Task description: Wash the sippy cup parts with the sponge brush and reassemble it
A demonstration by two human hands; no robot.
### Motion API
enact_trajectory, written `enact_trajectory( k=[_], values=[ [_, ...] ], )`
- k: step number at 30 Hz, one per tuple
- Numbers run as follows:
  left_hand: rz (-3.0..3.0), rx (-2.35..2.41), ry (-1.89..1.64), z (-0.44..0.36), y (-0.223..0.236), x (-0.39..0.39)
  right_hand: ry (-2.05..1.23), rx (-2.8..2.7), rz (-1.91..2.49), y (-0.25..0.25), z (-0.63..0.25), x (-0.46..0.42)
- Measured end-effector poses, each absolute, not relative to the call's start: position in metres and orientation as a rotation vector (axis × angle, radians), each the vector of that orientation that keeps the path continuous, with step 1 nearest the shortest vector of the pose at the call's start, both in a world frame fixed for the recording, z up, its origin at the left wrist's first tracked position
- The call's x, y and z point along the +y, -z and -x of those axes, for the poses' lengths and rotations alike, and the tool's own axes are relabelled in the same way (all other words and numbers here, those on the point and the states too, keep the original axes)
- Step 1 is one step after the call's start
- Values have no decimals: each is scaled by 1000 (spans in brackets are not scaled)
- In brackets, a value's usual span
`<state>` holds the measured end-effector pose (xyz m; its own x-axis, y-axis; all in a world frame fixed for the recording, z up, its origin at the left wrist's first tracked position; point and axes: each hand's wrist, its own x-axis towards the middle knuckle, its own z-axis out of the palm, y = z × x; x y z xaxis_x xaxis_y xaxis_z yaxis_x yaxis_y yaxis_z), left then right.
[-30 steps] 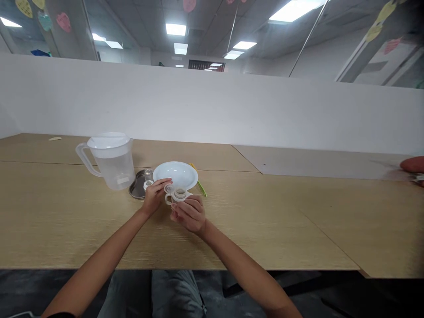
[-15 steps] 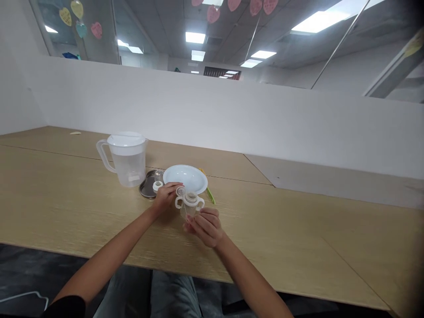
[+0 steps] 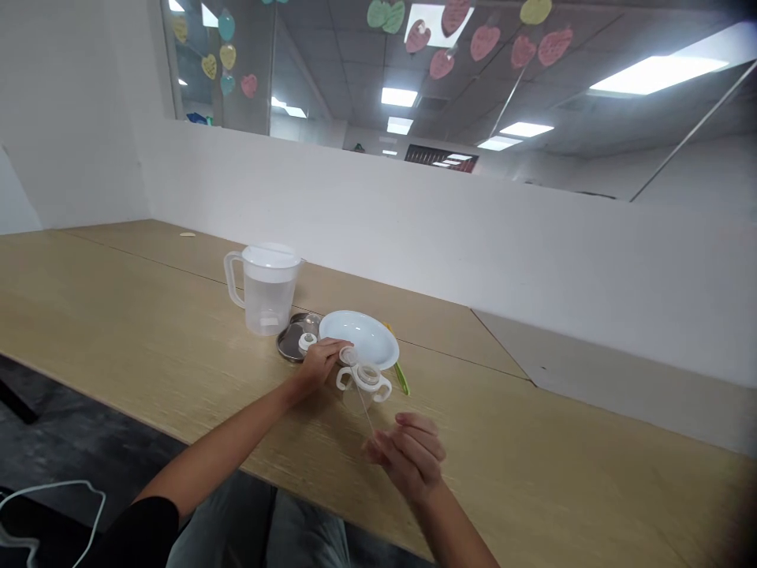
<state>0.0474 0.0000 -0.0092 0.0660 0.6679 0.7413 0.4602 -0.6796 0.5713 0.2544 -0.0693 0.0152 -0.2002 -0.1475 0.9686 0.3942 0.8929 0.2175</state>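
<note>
Left grip: your left hand (image 3: pixel 319 364) pinches the white ring (image 3: pixel 348 356) of a clear two-handled baby cup (image 3: pixel 363 380), which seems held up just above the desk (image 3: pixel 532 473).
Right grip: your right hand (image 3: pixel 408 457) is open and a bit curled, holding nothing, near the end of a thin clear straw (image 3: pixel 365 410).
Could go wrong: smooth plastic can slip from one hand and fall; the thin straw could bend or drop.
Rest: far left stand a clear plastic jug (image 3: pixel 266 300) and a shiny steel tray (image 3: pixel 288 347) with a small white cap (image 3: pixel 307 341); nearby are a smooth white bowl (image 3: pixel 360 314) and a green stick (image 3: pixel 402 380).
</note>
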Motion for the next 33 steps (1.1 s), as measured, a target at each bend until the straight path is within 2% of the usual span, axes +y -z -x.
enact_trajectory(
  k=[3, 5, 8, 14, 20, 26, 33],
  values=[
    [-2113, 1214, -1716, -48, 11, 2, 485, -1495, 82, -31, -240, -70],
    [-2100, 1267, -1739, -48, 12, 3, 243, -1031, 123, -45, -228, -68],
    [-2094, 1360, -1739, -47, 14, 3, -145, -836, 362, -61, -222, -55],
    [-2092, 1464, -1746, -45, 19, 2, -493, -578, 636, -53, -248, 1],
    [-2099, 1446, -1746, -39, 16, 0, -630, -650, 918, -15, -244, 32],
    [-1991, 1425, -1811, -36, 7, -4, -599, -836, 1109, 5, -238, 42],
    [-1655, 1371, -1956, -34, -13, -7, -680, -950, 1123, 15, -236, 50]
  ],
)
